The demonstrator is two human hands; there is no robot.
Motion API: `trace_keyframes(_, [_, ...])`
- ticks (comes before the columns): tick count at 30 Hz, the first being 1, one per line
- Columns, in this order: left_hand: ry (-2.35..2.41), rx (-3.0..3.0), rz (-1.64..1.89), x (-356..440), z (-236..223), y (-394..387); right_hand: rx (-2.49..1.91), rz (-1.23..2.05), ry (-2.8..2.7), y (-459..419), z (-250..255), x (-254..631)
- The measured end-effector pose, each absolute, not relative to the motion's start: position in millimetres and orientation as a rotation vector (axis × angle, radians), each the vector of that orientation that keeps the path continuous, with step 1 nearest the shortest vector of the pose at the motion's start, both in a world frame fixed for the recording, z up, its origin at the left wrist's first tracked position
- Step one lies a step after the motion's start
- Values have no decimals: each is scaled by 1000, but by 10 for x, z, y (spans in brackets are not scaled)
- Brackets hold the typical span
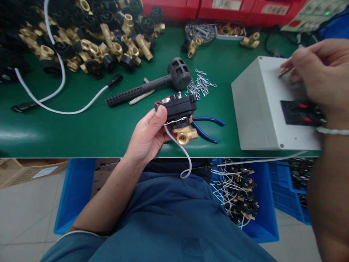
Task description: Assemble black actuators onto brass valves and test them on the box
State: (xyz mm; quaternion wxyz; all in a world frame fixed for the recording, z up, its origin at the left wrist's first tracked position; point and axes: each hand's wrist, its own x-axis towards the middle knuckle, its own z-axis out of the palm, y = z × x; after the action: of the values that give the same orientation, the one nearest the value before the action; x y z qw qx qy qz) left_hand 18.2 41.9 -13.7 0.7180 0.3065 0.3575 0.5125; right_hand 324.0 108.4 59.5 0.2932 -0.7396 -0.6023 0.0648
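My left hand (pixel 148 133) is closed around a motorized valve, its thumb on the black actuator housing (pixel 180 108). The housing has an uncovered top with red wires and sits on a brass valve body (pixel 183 136). A bent wire clip (pixel 176 120) crosses the joint between them, and a grey cable hangs below. My right hand (pixel 313 69) is over the grey box (pixel 252 105), fingers pinched at a small metallic piece near its top face; whether that is a switch or a loose part I cannot tell. Below this hand, the box carries a black terminal with red tabs (pixel 302 112).
Blue-handled pliers (pixel 209 129), a black mallet (pixel 152 85) and a pile of wire clips (pixel 201 85) lie on the green bench. Many brass valves (pixel 109 47) crowd the back left. Red bins (pixel 218 11) line the back. A blue crate (pixel 261 203) holds wired assemblies below.
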Motion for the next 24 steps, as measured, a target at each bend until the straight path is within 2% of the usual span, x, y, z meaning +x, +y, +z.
trace_keyframes(24, [783,681,1123,189,-120,405,-1910,185,-1615,1095,558,3275])
